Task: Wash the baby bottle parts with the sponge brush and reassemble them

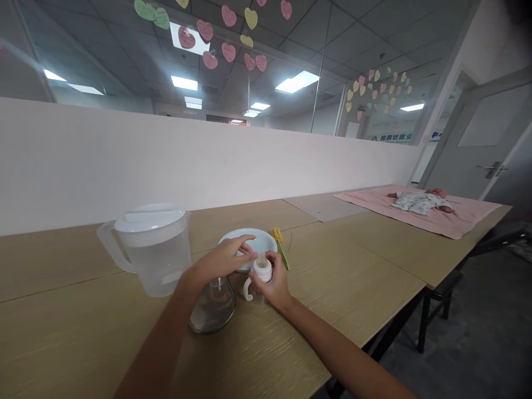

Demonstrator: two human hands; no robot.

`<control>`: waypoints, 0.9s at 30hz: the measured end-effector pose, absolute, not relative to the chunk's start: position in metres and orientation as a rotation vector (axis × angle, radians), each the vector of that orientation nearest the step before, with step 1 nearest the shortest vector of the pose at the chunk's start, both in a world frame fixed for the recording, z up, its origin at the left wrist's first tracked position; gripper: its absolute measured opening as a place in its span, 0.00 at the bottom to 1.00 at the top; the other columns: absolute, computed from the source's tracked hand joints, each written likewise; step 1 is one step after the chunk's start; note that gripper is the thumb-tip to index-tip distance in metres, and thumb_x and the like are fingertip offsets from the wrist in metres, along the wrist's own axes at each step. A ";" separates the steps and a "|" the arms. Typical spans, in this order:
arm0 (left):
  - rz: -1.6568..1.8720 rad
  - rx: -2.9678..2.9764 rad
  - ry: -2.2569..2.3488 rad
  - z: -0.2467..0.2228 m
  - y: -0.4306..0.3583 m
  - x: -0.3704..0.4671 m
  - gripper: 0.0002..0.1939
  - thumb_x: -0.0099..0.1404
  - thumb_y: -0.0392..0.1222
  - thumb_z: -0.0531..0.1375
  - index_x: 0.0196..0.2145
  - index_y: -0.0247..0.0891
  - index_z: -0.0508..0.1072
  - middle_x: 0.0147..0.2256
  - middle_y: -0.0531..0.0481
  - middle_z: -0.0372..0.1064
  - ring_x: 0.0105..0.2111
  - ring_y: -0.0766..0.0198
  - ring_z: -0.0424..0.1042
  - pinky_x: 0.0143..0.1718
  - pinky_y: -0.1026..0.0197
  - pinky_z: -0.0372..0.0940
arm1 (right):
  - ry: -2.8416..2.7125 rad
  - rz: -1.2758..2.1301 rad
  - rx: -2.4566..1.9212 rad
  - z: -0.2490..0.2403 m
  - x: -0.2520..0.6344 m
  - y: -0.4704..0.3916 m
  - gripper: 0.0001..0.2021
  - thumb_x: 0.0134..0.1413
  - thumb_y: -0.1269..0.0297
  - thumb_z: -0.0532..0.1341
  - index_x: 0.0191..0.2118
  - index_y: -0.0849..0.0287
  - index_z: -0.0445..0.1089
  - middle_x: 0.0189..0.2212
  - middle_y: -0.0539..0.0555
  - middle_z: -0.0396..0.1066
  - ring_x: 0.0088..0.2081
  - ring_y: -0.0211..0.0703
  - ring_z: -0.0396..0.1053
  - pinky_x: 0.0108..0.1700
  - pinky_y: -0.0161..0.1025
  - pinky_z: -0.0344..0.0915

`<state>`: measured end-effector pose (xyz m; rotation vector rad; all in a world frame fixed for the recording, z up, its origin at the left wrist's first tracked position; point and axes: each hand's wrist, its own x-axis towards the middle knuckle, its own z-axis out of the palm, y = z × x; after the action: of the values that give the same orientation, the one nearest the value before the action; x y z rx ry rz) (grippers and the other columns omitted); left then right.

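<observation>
Forearms (166,327) angled in, R hand (276,284) round btl (262,272)

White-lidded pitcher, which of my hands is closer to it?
Left. Your left hand is to the right of the pitcher; your right hand, holding the bottle, is farther right.

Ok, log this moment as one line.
left hand: beside teat | right hand: gripping baby bottle | bottle: upright, teat on top | pitcher: lidded, left of dish
</observation>
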<state>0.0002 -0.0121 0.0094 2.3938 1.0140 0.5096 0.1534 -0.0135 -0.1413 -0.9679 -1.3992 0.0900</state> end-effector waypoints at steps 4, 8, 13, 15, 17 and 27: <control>0.344 2.565 1.380 0.016 -0.004 -0.020 0.16 0.61 0.48 0.48 0.29 0.37 0.71 0.28 0.48 0.70 0.29 0.61 0.68 0.29 0.62 0.59 | -1.418 0.058 -0.998 -0.141 0.155 -0.015 0.24 0.41 0.56 0.64 0.44 0.57 0.59 0.37 0.54 0.66 0.39 0.45 0.67 0.42 0.44 0.65; 0.082 2.547 1.623 0.013 0.002 -0.031 0.14 0.58 0.46 0.50 0.19 0.37 0.66 0.22 0.49 0.67 0.23 0.62 0.65 0.23 0.63 0.53 | -1.444 0.029 -1.015 -0.140 0.155 -0.015 0.23 0.43 0.56 0.64 0.44 0.57 0.59 0.37 0.54 0.66 0.38 0.46 0.66 0.42 0.44 0.64; -0.052 2.439 1.852 0.000 0.009 -0.029 0.12 0.58 0.40 0.50 0.25 0.37 0.72 0.28 0.43 0.73 0.29 0.56 0.71 0.27 0.62 0.59 | -1.459 0.017 -1.021 -0.140 0.156 -0.015 0.22 0.43 0.56 0.63 0.44 0.58 0.59 0.37 0.55 0.66 0.39 0.46 0.66 0.42 0.45 0.64; -0.094 2.436 1.872 -0.007 0.012 -0.026 0.13 0.59 0.38 0.50 0.30 0.36 0.74 0.35 0.40 0.74 0.34 0.54 0.73 0.30 0.60 0.61 | -1.452 0.025 -1.016 -0.141 0.156 -0.015 0.22 0.43 0.56 0.63 0.44 0.58 0.60 0.37 0.55 0.66 0.39 0.46 0.66 0.42 0.45 0.64; -0.110 2.443 1.864 -0.014 0.014 -0.022 0.13 0.58 0.36 0.51 0.35 0.36 0.75 0.39 0.38 0.74 0.37 0.52 0.73 0.32 0.59 0.63 | -1.442 0.040 -1.009 -0.141 0.156 -0.015 0.23 0.43 0.56 0.63 0.45 0.58 0.59 0.38 0.55 0.66 0.39 0.46 0.66 0.42 0.45 0.65; -0.190 2.422 1.897 -0.036 0.012 -0.011 0.10 0.53 0.29 0.55 0.31 0.34 0.76 0.34 0.37 0.75 0.37 0.53 0.74 0.35 0.59 0.65 | -1.435 0.055 -1.007 -0.142 0.155 -0.014 0.23 0.43 0.57 0.63 0.46 0.58 0.59 0.39 0.56 0.66 0.40 0.46 0.67 0.43 0.45 0.65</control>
<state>-0.0111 0.0119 -0.0359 2.4216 1.8973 -0.1901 0.1553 -0.0144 -0.1423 -1.0073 -1.4352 0.0554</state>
